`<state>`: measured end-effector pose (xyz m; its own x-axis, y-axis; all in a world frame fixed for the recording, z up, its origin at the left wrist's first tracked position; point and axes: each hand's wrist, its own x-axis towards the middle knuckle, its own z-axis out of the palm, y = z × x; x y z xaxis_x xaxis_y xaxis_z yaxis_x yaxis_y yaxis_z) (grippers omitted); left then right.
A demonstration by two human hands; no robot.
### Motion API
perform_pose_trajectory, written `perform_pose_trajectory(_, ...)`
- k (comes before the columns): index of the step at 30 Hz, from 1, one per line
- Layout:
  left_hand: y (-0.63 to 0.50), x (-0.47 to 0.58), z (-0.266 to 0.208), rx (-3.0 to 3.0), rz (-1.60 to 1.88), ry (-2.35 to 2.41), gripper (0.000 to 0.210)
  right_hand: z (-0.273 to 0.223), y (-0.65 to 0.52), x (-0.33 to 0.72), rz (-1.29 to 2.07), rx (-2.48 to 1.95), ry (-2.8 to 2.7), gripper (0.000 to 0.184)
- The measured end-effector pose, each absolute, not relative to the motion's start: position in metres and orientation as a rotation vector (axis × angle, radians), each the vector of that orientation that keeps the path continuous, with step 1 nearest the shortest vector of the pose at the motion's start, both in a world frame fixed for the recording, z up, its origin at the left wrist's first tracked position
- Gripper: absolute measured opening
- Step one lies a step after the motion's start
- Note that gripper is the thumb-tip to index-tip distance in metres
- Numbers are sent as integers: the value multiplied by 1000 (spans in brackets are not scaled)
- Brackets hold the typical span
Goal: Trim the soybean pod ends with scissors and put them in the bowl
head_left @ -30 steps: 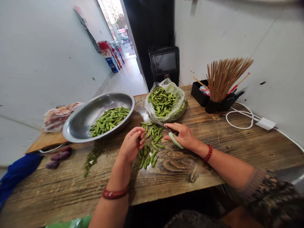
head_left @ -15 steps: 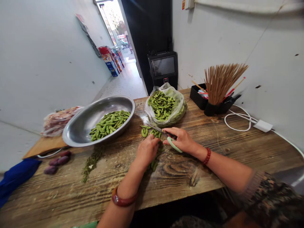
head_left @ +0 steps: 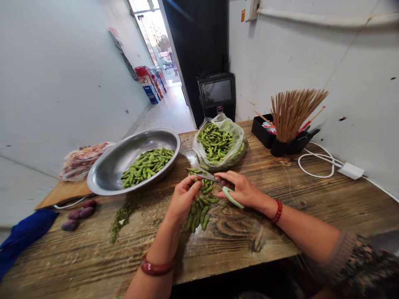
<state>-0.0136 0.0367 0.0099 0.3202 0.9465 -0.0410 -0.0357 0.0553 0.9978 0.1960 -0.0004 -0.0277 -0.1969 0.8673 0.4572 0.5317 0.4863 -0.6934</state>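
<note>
Two hands [head_left: 183, 197] [head_left: 241, 189] amid pods [head_left: 199, 209], bowl [head_left: 106, 174] leftward.

Bright, even daylight from the far open glass doorway [head_left: 149, 25]; soft shadows, wide-angle bending at edges, slight corner blur.

bare wooden table [head_left: 327, 199] lies open to the right and near. a wide steel basin [head_left: 112, 166] blocks the left; a clear plastic bag of green pods [head_left: 218, 143] blocks the far side.
</note>
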Motion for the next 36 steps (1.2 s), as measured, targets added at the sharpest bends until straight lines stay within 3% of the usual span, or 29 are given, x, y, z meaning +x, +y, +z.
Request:
perform_pose_trajectory(16,39,-13,7,1621,1034,927,5,-28,-4,196,378,-1158,-2076,62)
perform_pose_trajectory(36,40,-16,-2,1802,1007,915,8,-22,-5,197,395,-1119,-2121,63)
